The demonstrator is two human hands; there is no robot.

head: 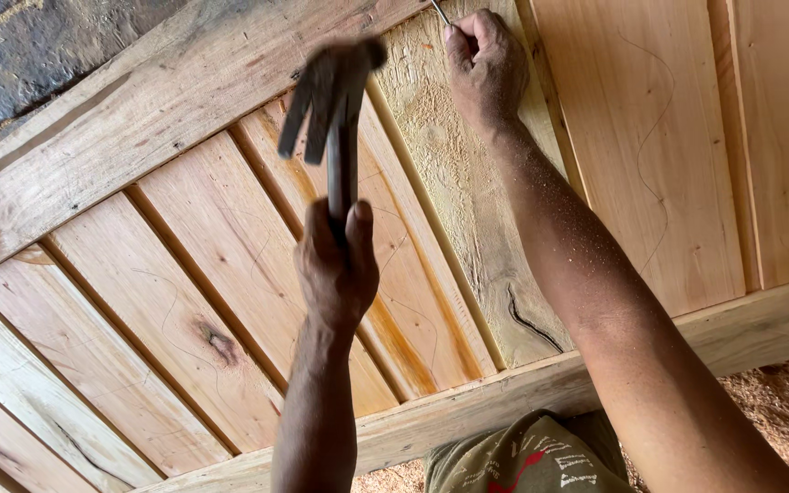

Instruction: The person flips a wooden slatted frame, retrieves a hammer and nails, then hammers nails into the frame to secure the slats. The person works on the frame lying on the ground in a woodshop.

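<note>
Your left hand (338, 265) is closed around the handle of a claw hammer (332, 100), held upright with its long axis pointing away from you and its blurred head raised over the wooden panel (184, 274). Farther off, your right hand (484, 64) pinches a thin nail (440, 13), tilted up and to the left, against a rough plank (468, 228).

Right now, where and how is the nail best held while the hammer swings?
Judging by its pose, pinch the nail low on its thin shank, from the right side as the right hand does; the hammer in the left hand comes from the left.
</note>
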